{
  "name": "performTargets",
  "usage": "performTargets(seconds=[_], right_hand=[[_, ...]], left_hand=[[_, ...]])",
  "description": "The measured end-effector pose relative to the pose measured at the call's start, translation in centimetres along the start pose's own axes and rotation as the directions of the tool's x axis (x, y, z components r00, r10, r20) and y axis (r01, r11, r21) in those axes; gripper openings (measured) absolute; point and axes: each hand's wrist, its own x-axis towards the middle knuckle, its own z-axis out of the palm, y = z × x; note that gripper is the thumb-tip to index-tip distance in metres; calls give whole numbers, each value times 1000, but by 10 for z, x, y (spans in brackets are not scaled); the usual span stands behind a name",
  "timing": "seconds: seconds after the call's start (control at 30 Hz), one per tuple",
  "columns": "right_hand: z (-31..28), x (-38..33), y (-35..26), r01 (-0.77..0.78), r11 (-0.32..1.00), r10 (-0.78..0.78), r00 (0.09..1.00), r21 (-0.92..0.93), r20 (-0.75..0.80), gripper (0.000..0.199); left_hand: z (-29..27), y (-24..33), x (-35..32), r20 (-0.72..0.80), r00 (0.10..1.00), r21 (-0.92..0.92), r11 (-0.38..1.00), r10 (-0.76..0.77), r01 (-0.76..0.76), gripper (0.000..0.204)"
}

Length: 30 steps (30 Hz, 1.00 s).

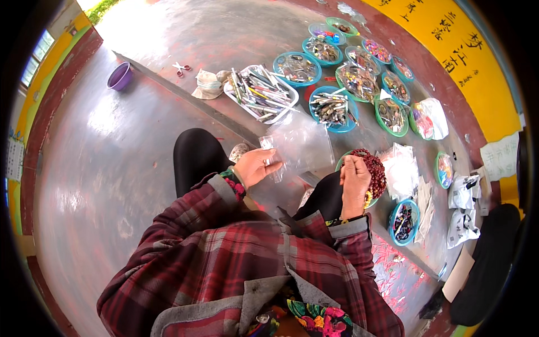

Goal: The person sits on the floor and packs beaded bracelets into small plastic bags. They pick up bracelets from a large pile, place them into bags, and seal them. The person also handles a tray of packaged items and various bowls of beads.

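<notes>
Editor: What does the head view show?

Photographer: A clear packet (267, 142), apparently pinched in the fingers of the left hand (256, 167), beside a larger clear bag (309, 145). The right hand (355, 182) bunches its fingers closed before dark red beads (377, 171); what they pinch, if anything, is impossible to tell.

Editor: The step, and the next move?

Photographer: Seemingly handling the clear packet; next likely calls for a steady left pinch on thin plastic.

Editor: Obstacles?

Photographer: The right knee (321, 197) comes between the hands; a white tray (241, 106) and a blue bowl (337, 130) crowd the floor (112, 168) beyond.
</notes>
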Motion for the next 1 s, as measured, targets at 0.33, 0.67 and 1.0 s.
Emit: performTargets(seconds=[0.33, 0.67, 1.0], right_hand=[[8, 3, 4, 62, 962, -27, 991, -267, 133, 13], [14, 12, 7, 10, 951, 54, 979, -308, 199, 10], [15, 15, 4, -2, 957, 69, 973, -291, 222, 8]], left_hand=[[-50, -50, 133, -363, 932, -211, 972, 20, -103, 4], [-76, -76, 185, -347, 929, -258, 940, 126, -224, 14], [-53, -66, 201, -317, 940, -445, 856, 124, -263, 10]])
